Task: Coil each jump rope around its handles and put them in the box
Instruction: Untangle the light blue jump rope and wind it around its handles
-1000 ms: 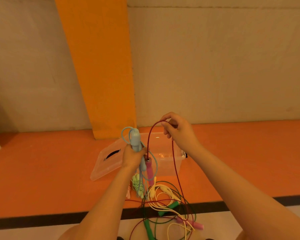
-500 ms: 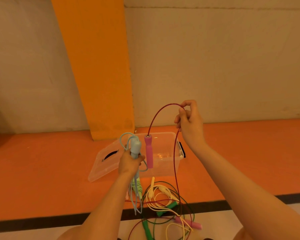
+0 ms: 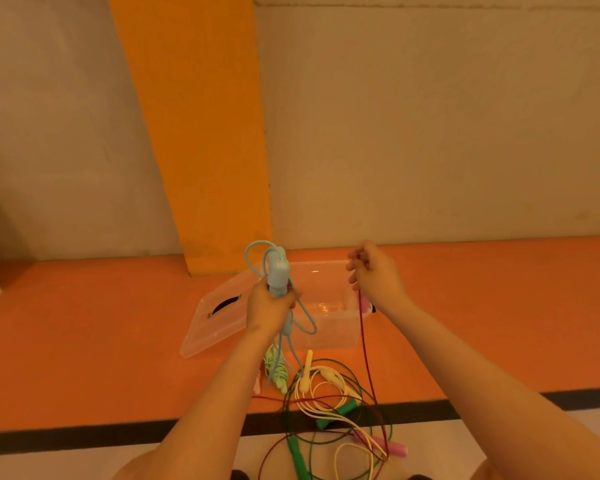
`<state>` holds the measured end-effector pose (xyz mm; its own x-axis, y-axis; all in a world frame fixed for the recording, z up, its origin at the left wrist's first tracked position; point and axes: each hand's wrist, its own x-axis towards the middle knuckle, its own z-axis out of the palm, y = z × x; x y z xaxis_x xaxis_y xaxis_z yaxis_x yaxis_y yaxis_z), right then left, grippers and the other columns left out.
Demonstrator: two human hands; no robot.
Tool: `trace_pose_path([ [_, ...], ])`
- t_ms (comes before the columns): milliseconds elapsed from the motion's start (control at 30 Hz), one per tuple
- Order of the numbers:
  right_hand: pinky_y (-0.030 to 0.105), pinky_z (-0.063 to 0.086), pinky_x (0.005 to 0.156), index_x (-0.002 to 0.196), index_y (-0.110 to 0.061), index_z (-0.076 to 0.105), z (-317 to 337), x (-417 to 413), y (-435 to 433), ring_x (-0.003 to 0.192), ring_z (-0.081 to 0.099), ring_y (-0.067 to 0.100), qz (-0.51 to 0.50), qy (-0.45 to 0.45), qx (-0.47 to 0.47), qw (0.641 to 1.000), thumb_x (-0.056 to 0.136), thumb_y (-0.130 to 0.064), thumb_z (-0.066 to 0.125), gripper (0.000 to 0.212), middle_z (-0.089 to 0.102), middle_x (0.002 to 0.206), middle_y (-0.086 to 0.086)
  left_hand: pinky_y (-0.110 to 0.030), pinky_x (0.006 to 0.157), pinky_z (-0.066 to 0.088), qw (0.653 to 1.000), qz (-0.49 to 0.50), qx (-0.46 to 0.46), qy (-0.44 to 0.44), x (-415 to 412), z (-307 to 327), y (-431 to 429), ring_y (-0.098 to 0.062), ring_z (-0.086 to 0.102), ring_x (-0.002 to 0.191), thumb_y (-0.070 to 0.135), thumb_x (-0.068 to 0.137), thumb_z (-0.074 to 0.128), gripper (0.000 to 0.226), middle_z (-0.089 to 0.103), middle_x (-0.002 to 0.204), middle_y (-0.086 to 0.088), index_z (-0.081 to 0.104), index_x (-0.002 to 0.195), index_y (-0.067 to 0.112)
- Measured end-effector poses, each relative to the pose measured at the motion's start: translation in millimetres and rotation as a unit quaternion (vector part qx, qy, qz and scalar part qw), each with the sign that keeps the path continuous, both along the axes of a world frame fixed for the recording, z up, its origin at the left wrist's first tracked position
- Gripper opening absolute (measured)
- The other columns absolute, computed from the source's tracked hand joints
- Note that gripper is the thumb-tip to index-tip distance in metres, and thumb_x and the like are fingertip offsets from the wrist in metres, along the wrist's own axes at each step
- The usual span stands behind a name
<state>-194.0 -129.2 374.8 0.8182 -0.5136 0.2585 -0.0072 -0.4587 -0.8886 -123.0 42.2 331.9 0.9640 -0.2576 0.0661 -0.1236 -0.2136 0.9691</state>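
My left hand (image 3: 270,308) grips the light blue jump rope handles (image 3: 278,271) upright over the clear plastic box (image 3: 329,327); loops of blue cord hang above and below the fist. My right hand (image 3: 374,275) pinches the dark red cord (image 3: 365,344), which drops straight to the floor. A pink handle (image 3: 362,306) of that rope shows just under my right wrist, at the box's right rim. On the floor in front lie tangled ropes: green handles (image 3: 336,412), cream handles (image 3: 307,370), another pink handle (image 3: 394,447) and a coiled pale green rope (image 3: 277,370).
The box's lid (image 3: 219,320) leans against its left side. An orange pillar (image 3: 201,133) and beige wall stand behind the box. A black line (image 3: 84,433) separates the orange floor from the pale floor near me.
My right hand has come down from its raised position to box height with the red cord. The pink handle swung from beside my left hand to the box's right rim.
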Motion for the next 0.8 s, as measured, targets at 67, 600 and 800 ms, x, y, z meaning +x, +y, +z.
trace_pose_path([
  [67,0.038,0.051,0.063,0.096,-0.008,0.052,-9.6,4.3,-1.7,0.072,0.055,0.023,0.035,0.049,0.014,0.998,0.09,0.01,0.034,0.026,0.054,0.09,0.012,-0.04,0.067,0.052,1.0,-0.025,-0.018,0.005,-1.1,5.4,-2.5,-0.028,0.06,0.065,0.004,0.083,0.072,0.02,0.063,0.066,-0.008,0.058,0.072,0.014],
  [600,0.032,0.015,0.118,0.152,-0.024,0.012,-39.0,17.7,-24.2,0.147,0.012,0.016,0.177,0.16,-0.062,0.969,0.091,-0.011,0.059,0.077,0.015,0.158,0.0,-0.023,0.065,0.052,0.989,-0.147,-0.013,0.014,-11.5,24.1,-12.6,-0.01,0.059,0.063,0.009,0.092,0.063,0.015,0.061,0.074,-0.006,0.061,0.105,0.003],
  [800,0.036,0.035,0.109,0.132,-0.033,0.043,-22.6,13.7,-9.5,0.135,0.038,0.009,0.242,0.023,0.12,0.963,0.087,-0.003,0.059,0.056,0.045,0.144,-0.001,-0.008,0.055,0.045,0.981,-0.191,0.004,0.01,-17.4,34.1,-18.4,0.003,0.059,0.061,0.011,0.094,0.061,0.015,0.062,0.079,-0.001,0.06,0.107,0.003],
])
